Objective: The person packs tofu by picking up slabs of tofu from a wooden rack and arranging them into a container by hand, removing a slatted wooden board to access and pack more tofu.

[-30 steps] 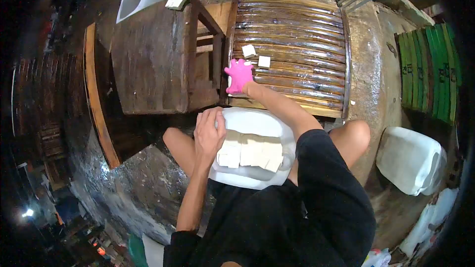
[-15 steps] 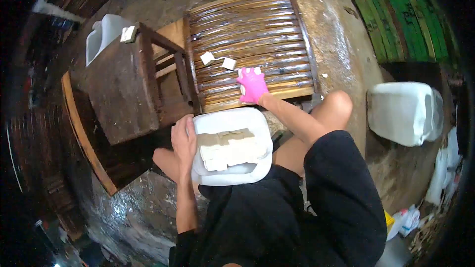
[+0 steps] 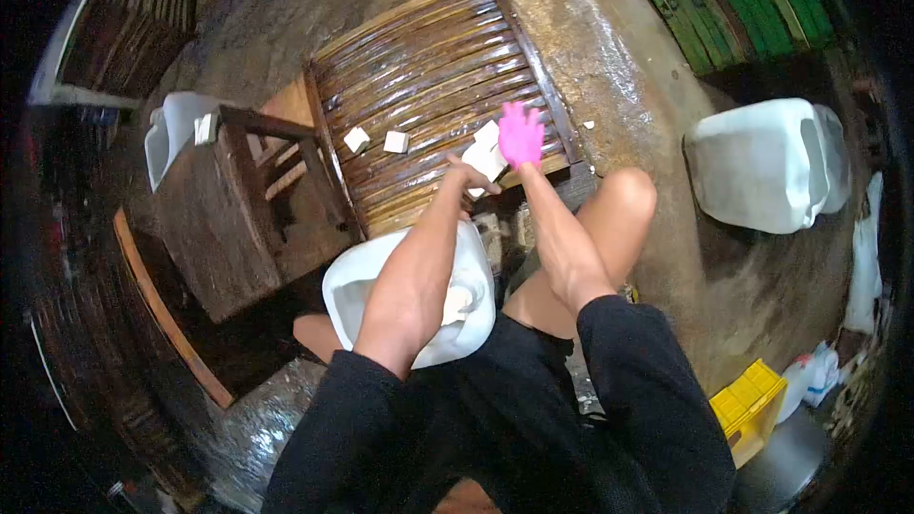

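My left hand [image 3: 470,174] is bare, its thumb and fingers apart against the near-left side of a group of white blocks [image 3: 486,154]. On the group's right side is my right hand [image 3: 522,136] in a pink glove, fingers spread. These blocks lie on a wet slatted wooden rack [image 3: 419,67]. Two separate white blocks, one [image 3: 357,140] farther left and one [image 3: 396,142] nearer, rest on the slats. A white plastic container [image 3: 481,319] sits at my lap, partly under my left forearm; some white pieces [image 3: 457,302] show inside.
A dark wooden stool [image 3: 195,228] stands left, with a white block [image 3: 205,129] on its edge and a cut white container [image 3: 171,128] behind. Right are a white jug [image 3: 752,167], green slatted panels [image 3: 728,5] and a yellow crate [image 3: 750,400]. A curved plank edge [image 3: 167,309] lies left.
My left hand has left the container's rim and reached forward to the blocks on the rack. My gloved hand has shifted to their right side. The view has swung to the right.
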The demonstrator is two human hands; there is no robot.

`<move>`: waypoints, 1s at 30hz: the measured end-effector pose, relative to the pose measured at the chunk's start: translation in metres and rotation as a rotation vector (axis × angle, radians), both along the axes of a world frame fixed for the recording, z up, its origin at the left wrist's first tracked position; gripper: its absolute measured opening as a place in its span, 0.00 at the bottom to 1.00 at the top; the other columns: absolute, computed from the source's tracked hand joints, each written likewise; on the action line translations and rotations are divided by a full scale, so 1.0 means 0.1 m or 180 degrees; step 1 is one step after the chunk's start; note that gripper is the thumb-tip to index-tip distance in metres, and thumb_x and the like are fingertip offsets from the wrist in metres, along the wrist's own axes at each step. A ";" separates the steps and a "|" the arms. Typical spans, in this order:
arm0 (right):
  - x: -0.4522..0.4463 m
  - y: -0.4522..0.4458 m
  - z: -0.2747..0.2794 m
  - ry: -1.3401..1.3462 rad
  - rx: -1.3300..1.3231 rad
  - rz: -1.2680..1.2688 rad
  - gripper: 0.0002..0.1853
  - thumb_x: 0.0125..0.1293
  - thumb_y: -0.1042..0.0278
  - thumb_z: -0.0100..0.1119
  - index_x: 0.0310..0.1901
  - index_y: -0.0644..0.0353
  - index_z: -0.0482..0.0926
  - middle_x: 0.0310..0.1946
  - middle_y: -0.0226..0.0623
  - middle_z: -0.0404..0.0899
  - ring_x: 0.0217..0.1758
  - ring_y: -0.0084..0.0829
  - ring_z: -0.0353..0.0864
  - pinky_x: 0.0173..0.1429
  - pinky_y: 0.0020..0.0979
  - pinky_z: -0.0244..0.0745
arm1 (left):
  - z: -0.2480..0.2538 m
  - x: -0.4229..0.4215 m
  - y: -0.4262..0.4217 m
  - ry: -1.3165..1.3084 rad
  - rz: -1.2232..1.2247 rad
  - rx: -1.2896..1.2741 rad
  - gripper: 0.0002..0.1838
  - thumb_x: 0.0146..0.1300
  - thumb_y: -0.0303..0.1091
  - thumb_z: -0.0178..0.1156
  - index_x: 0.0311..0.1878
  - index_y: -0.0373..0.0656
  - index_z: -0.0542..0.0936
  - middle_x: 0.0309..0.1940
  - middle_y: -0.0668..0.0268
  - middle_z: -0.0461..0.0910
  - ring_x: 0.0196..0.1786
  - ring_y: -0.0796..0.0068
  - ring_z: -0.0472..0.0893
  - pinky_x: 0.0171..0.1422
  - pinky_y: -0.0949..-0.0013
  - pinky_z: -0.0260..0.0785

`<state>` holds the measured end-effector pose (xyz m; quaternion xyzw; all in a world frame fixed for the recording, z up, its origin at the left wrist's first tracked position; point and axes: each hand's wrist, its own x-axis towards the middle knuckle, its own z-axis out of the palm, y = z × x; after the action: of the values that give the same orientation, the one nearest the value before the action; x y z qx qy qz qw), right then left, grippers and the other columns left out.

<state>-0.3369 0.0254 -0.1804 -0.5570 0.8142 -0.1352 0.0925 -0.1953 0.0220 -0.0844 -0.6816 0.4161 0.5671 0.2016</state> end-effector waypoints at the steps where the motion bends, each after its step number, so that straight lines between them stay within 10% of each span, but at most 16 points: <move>1: 0.06 0.07 0.01 0.0272 0.0467 0.0454 0.25 0.74 0.56 0.41 0.71 0.44 0.67 0.78 0.35 0.55 0.80 0.50 0.51 0.78 0.58 0.49 | -0.03 -0.11 0.08 0.0143 0.0152 0.0295 0.81 0.41 0.50 0.82 0.73 0.39 0.18 0.63 0.37 0.70 0.56 0.41 0.79 0.53 0.43 0.79; 4: 0.16 0.30 -0.02 -0.1018 -0.0147 0.0567 0.23 0.71 0.60 0.46 0.66 0.44 0.71 0.73 0.36 0.61 0.76 0.50 0.56 0.76 0.55 0.53 | -2.21 -0.03 0.08 -0.0252 -0.0731 -0.0650 0.82 0.38 0.51 0.82 0.75 0.49 0.19 0.72 0.45 0.59 0.67 0.49 0.70 0.65 0.46 0.66; 7: 0.18 0.30 -0.01 -0.1961 -0.0582 0.0263 0.19 0.67 0.64 0.51 0.59 0.45 0.76 0.60 0.41 0.76 0.64 0.53 0.72 0.68 0.49 0.67 | -0.50 -0.20 0.18 -0.0372 -0.0003 -0.0366 0.73 0.41 0.60 0.78 0.76 0.50 0.32 0.69 0.47 0.63 0.71 0.53 0.67 0.71 0.56 0.63; 21: 0.09 0.26 -0.01 -0.1679 -0.0558 -0.0413 0.20 0.56 0.67 0.66 0.53 0.48 0.83 0.50 0.41 0.82 0.53 0.44 0.80 0.59 0.40 0.74 | -0.61 -0.19 0.14 -0.0711 -0.0592 -0.1515 0.65 0.35 0.39 0.83 0.73 0.75 0.47 0.62 0.39 0.55 0.65 0.35 0.66 0.67 0.44 0.67; 26: 0.27 0.43 0.21 -0.0587 -0.0432 -0.0672 0.30 0.62 0.55 0.59 0.68 0.44 0.72 0.74 0.35 0.62 0.77 0.48 0.55 0.77 0.53 0.47 | -0.61 -0.25 0.16 -0.0777 -0.0483 -0.1557 0.63 0.39 0.38 0.82 0.73 0.75 0.47 0.68 0.37 0.49 0.70 0.32 0.61 0.69 0.45 0.65; 30: 0.36 0.41 -0.13 -0.1065 -0.0697 -0.0363 0.28 0.67 0.67 0.52 0.70 0.49 0.69 0.73 0.37 0.65 0.76 0.47 0.60 0.76 0.47 0.55 | -0.67 -0.24 0.10 -0.0759 -0.0283 -0.1383 0.64 0.40 0.42 0.82 0.74 0.76 0.45 0.68 0.42 0.50 0.69 0.36 0.63 0.70 0.45 0.65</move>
<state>-0.3012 0.0661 -0.1939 -0.4865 0.7981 -0.3185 0.1575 -0.2193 0.0324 -0.1513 -0.7520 0.5312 0.3704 0.1227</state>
